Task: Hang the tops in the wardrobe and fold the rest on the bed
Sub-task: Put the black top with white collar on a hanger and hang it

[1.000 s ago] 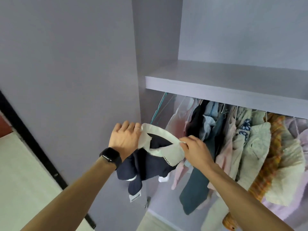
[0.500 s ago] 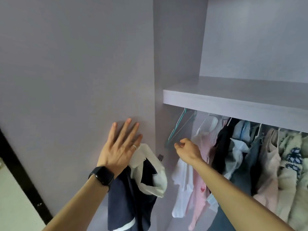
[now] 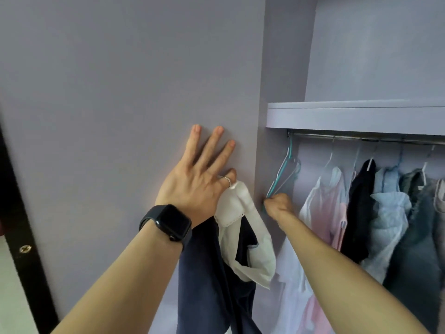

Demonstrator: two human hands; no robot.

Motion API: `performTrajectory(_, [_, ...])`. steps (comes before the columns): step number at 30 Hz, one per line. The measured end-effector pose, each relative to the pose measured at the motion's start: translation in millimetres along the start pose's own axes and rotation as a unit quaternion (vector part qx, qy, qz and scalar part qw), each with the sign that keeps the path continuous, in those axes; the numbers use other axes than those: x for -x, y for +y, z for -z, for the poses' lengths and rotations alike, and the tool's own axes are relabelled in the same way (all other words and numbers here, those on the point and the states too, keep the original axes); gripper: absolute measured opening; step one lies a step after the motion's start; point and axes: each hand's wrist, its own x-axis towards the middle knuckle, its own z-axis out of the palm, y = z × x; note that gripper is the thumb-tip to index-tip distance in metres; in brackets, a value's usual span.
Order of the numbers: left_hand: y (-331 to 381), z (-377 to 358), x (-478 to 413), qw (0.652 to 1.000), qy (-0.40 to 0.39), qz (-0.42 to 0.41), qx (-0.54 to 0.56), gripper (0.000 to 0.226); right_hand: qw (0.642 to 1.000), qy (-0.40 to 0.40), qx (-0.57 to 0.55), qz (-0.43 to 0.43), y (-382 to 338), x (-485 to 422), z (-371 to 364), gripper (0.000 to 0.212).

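A navy top with a white collar hangs down from my left hand. The collar is pinched at the ringed finger, the thumb hidden behind the cloth, while the other fingers lie straight against the lilac wardrobe door. My right hand reaches into the wardrobe and grips the lower corner of a teal wire hanger. The hanger's hook sits at the left end of the metal rail.
Under the lilac shelf the rail carries several hung clothes: a pink and white top, a black one, a light blue one and darker pieces further right. A dark door frame runs down the left edge.
My right hand let go of the collar, reached into the wardrobe and took hold of the teal hanger. My left hand rose with the top and spread its fingers on the door.
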Motion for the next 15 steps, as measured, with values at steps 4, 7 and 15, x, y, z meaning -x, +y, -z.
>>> performTrajectory(4, [-1.2, -2.0, -0.8, 1.0, 0.011, -0.007, 0.007, 0.056, 0.996, 0.077, 0.027, -0.021, -14.9, 6.9, 18.3, 0.042])
performTrajectory(7, [-2.0, -2.7, 0.3, 1.0, -0.003, -0.014, 0.014, 0.053, 0.989, 0.136, 0.056, -0.034, -30.3, 7.6, 44.1, 0.043])
performTrajectory(15, [-1.2, 5.3, 3.3, 0.993, -0.087, -0.016, 0.082, 0.059, 0.988, 0.113, 0.093, -0.053, -47.7, 70.7, 110.4, 0.049])
